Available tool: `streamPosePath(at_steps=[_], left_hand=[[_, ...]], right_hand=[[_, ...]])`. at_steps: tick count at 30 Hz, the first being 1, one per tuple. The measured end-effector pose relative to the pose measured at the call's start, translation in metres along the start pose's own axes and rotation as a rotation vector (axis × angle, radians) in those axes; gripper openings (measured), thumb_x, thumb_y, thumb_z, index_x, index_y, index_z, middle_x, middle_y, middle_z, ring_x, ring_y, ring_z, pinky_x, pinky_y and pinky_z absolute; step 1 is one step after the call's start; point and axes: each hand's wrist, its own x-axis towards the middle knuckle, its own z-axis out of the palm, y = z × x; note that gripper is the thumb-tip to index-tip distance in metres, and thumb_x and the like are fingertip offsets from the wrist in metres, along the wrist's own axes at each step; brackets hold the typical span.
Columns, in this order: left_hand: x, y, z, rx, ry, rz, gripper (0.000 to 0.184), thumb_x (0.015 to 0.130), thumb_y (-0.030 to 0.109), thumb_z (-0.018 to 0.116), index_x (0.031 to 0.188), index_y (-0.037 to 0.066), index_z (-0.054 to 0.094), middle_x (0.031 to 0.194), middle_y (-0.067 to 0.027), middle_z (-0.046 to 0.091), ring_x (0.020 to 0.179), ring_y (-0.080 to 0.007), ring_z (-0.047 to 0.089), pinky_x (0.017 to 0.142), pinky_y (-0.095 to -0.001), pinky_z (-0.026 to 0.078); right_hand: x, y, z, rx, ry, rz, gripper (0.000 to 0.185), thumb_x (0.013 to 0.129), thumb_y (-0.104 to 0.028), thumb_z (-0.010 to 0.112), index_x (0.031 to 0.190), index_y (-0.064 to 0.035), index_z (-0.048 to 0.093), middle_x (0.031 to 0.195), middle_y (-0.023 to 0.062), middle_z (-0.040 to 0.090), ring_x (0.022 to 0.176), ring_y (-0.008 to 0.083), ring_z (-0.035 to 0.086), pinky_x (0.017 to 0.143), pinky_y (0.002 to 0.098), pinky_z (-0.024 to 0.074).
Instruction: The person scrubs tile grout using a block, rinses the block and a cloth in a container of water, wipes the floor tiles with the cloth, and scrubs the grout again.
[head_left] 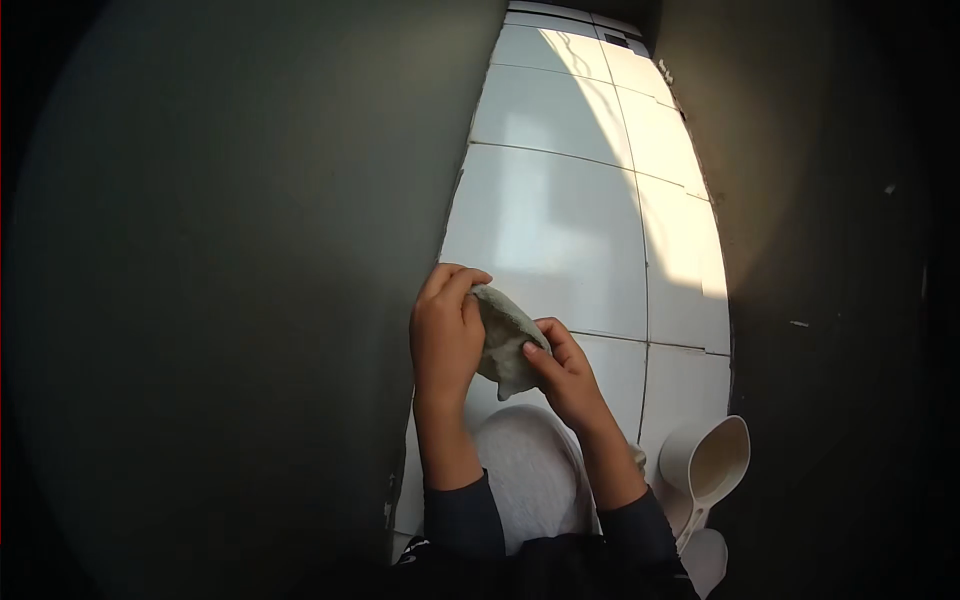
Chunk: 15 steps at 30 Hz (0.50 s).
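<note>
A thin, curved, grey-green piece of what looks like clay (507,350) is held between both hands above the tiled floor. Its upper edge is rounded like a bowl's rim, and a small tip hangs from its lower edge. My left hand (446,325) is closed on the upper left edge, its fingertips bent over the rim. On the right side, my right hand (563,368) pinches the piece, with the thumb on its inner face and the fingers behind. The far side of the piece is hidden.
White floor tiles (555,210) run forward between a dark wall (250,300) at left and another wall (800,250) at right. A white dipper with a handle (705,460) stands at lower right. Below my hands is a pale grey rounded shape (530,470), perhaps a knee.
</note>
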Motion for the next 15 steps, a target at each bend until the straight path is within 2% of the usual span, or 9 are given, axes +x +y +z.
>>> streamPosePath(at_steps=[1,4,6,7,8,11,12,13,15], left_hand=[[0.002,-0.005,-0.001,0.007,-0.003,-0.003,0.024,0.08,-0.011,0.046,0.092,-0.003,0.065,0.095,-0.0114,0.062,0.082,-0.0248,0.063,0.072,-0.0336,0.049],[0.001,-0.023,0.001,0.084,0.047,-0.048,0.033,0.082,-0.011,0.043,0.106,-0.001,0.063,0.108,-0.0136,0.06,0.095,-0.029,0.063,0.082,-0.0359,0.049],[-0.012,-0.044,0.01,0.219,-0.101,-0.114,0.044,0.083,-0.011,0.04,0.123,0.001,0.056,0.123,-0.0158,0.054,0.109,-0.0324,0.058,0.093,-0.0388,0.046],[-0.011,-0.047,0.008,0.297,-0.196,-0.087,0.051,0.084,-0.011,0.039,0.132,0.002,0.049,0.132,-0.0161,0.05,0.115,-0.0336,0.054,0.096,-0.0402,0.044],[-0.009,-0.047,0.008,0.299,-0.189,-0.094,0.051,0.084,-0.011,0.039,0.132,0.002,0.049,0.132,-0.0161,0.05,0.115,-0.0336,0.054,0.096,-0.0402,0.044],[-0.006,-0.027,0.011,0.099,-0.082,-0.204,0.04,0.087,-0.006,0.041,0.125,-0.001,0.053,0.127,-0.0172,0.053,0.112,-0.0343,0.056,0.095,-0.0397,0.045],[-0.005,-0.014,0.015,0.026,-0.052,-0.151,0.037,0.088,-0.003,0.043,0.124,-0.001,0.054,0.125,-0.0168,0.054,0.11,-0.0337,0.057,0.094,-0.0392,0.045],[-0.005,-0.003,0.023,-0.047,-0.025,-0.094,0.035,0.089,-0.001,0.045,0.122,-0.001,0.055,0.123,-0.0164,0.056,0.108,-0.0331,0.058,0.093,-0.0386,0.045],[-0.01,0.015,0.046,-0.114,-0.013,0.184,0.031,0.09,0.002,0.049,0.12,-0.001,0.056,0.118,-0.0155,0.058,0.106,-0.0312,0.059,0.092,-0.0376,0.045]], right_hand=[[0.013,0.013,0.003,0.077,0.009,0.026,0.03,0.098,-0.019,0.053,0.123,-0.0039,0.047,0.11,0.0053,0.057,0.098,0.011,0.056,0.086,0.0269,0.0467],[0.037,0.026,0.015,0.037,-0.008,0.028,0.033,0.098,-0.02,0.051,0.126,-0.0031,0.047,0.112,0.0063,0.057,0.101,0.0128,0.056,0.09,0.0288,0.0456],[0.046,0.046,0.004,-0.544,-0.133,-0.039,0.049,0.096,-0.027,0.053,0.135,0.0005,0.043,0.13,0.018,0.052,0.124,0.0261,0.048,0.101,0.0373,0.039],[0.047,0.054,0.001,-0.897,-0.12,-0.185,0.051,0.095,-0.027,0.054,0.137,0.0001,0.042,0.133,0.0192,0.051,0.126,0.0274,0.046,0.103,0.0383,0.0374],[0.05,0.061,-0.001,-1.248,-0.107,-0.339,0.053,0.094,-0.026,0.054,0.138,-0.0003,0.041,0.135,0.0204,0.049,0.129,0.0287,0.044,0.105,0.0393,0.0358],[0.064,0.072,-0.008,-1.4,-0.078,-0.373,0.053,0.092,-0.023,0.055,0.138,0.0005,0.041,0.134,0.021,0.049,0.129,0.0314,0.043,0.107,0.0405,0.0358],[0.073,0.076,-0.006,-1.391,-0.095,-0.374,0.053,0.092,-0.023,0.055,0.138,0.0005,0.041,0.134,0.021,0.049,0.129,0.0314,0.043,0.107,0.0405,0.0358],[0.082,0.081,-0.004,-1.122,-0.167,-0.416,0.053,0.092,-0.022,0.055,0.137,0.0014,0.041,0.134,0.0217,0.049,0.13,0.0336,0.043,0.107,0.0417,0.0356],[0.102,0.101,0.002,-1.389,-0.268,-0.423,0.052,0.093,-0.019,0.051,0.138,0.0023,0.038,0.141,0.0223,0.04,0.135,0.0335,0.035,0.11,0.0407,0.0323]])
